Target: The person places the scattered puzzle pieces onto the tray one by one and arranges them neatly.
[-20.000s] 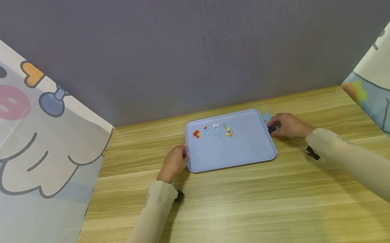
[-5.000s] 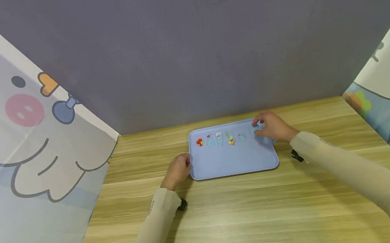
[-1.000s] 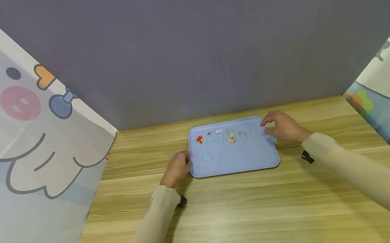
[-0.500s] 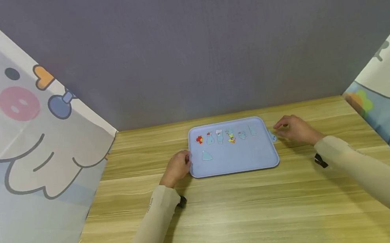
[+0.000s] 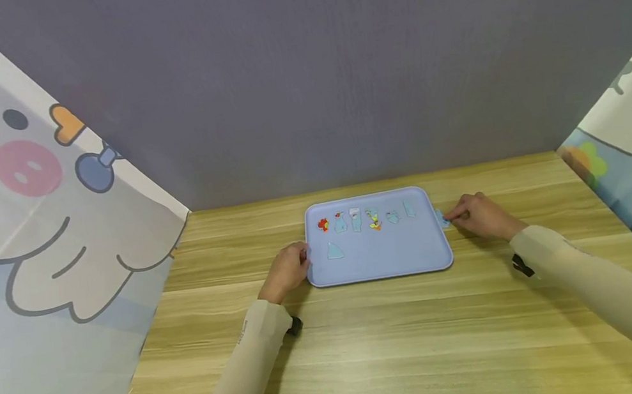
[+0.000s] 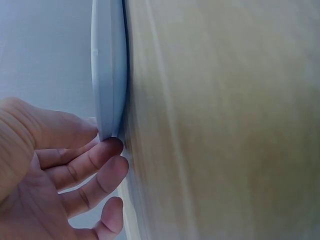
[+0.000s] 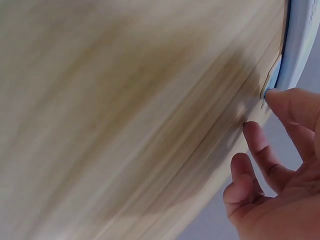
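Observation:
My left hand [image 5: 286, 272] grips the left edge of a light blue tray [image 5: 392, 256]. The thumb lies over the rim and the fingertips are under it in the left wrist view. At the tray's right side, my right hand [image 5: 482, 217] pinches a light blue puzzle piece [image 5: 441, 218] that lies on the table against the rim. Its far part shows in the right wrist view; the fingertips hide the near end. Several flat pieces form a row on the tray, among them a red piece [image 5: 323, 224] and a narrow blue piece [image 5: 408, 208]. A triangular blue piece [image 5: 334, 251] lies below that row.
The tray rests on a wood-grain table [image 5: 395, 343]. Behind it rises a grey wall panel [image 5: 338, 79]. Printed cartoon panels stand at the left [image 5: 67, 249] and right. Each wrist carries a black strap.
Over the last second my right hand moves off the tray's right edge and comes down onto the blue piece beside it. Since five seconds ago, the triangular piece has appeared on the tray. My left hand stays.

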A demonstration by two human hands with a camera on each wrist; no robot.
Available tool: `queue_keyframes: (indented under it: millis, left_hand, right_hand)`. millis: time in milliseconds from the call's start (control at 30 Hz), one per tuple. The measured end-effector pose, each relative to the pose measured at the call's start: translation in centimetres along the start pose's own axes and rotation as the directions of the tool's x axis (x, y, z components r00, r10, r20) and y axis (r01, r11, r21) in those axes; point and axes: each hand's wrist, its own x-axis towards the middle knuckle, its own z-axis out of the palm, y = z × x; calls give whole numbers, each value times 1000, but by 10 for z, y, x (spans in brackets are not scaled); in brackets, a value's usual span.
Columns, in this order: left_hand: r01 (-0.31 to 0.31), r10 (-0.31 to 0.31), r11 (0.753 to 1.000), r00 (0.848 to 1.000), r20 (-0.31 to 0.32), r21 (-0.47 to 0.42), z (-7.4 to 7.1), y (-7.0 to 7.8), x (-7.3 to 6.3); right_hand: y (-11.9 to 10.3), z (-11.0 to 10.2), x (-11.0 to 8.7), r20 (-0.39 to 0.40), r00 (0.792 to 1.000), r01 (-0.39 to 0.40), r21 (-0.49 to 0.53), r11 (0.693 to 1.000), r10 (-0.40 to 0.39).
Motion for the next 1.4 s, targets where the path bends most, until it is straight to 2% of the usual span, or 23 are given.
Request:
queue_keyframes:
  millis: [267,400,700,1133,1233,1400]
  left_hand:
    - [-24,24,1000,999,-32,-4,0,0,0]
    - [-11,11,1000,1000,-21,-9,-1,0,0]
    - [0,0,1000,1000,13,-5,0,-1,0]
    - [13,-13,1000,1000,29,12,-1,0,2]
    - [10,-10,1000,1000,28,18,-2,0,2]
    - [11,-11,1000,999,38,22,-3,0,1]
  right_hand:
    - [0,-5,-3,23,996,-91,-17,996,92]
    - [-2,-3,1,39,992,-124,6,992,124]
    - [-4,7,16,59,990,-132,-3,991,132]
    - [-11,-4,21,-12,987,-162,35,986,163]
    - [-17,-9,23,-42,990,-132,31,991,133]
    - [-33,-12,31,-140,990,10,15,1000,-8]
